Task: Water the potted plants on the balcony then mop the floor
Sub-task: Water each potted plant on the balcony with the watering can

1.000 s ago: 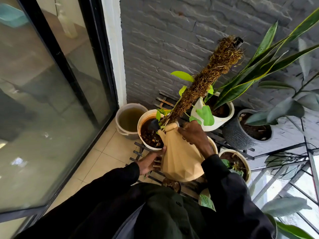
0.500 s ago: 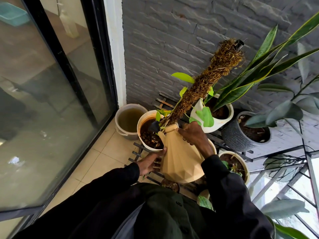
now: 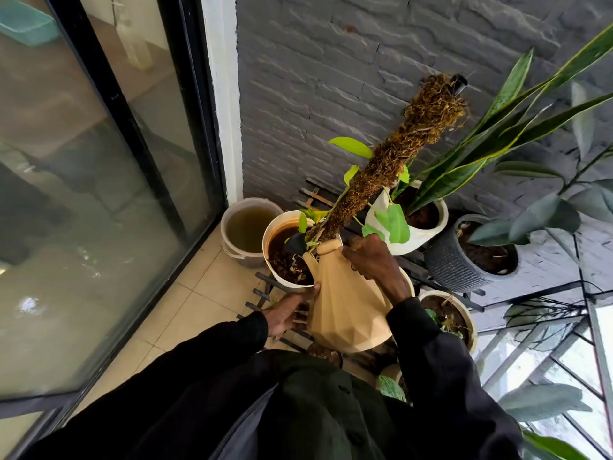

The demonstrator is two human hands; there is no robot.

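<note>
A tan faceted watering can [image 3: 345, 307] is tilted forward, its dark spout [image 3: 296, 244] over the soil of a white pot [image 3: 269, 260] that holds a moss pole [image 3: 391, 157] with a few green leaves. My right hand [image 3: 371, 260] grips the can's top near the handle. My left hand [image 3: 288, 313] supports the can's lower left side. Behind stand a white pot with a snake plant [image 3: 428, 234], a dark ribbed pot [image 3: 447, 263] and a smaller pale pot [image 3: 464, 313]. No mop shows.
A grey bucket of murky water [image 3: 245, 227] sits on the tiled floor [image 3: 199, 300] by the corner. A glass sliding door [image 3: 83, 194] runs along the left. The pots rest on a dark slatted rack [image 3: 262, 287] against a grey brick wall [image 3: 331, 78]. A window grille [image 3: 547, 343] is at right.
The can and both hands hold almost the same pose over the white pot; only the view shifts slightly.
</note>
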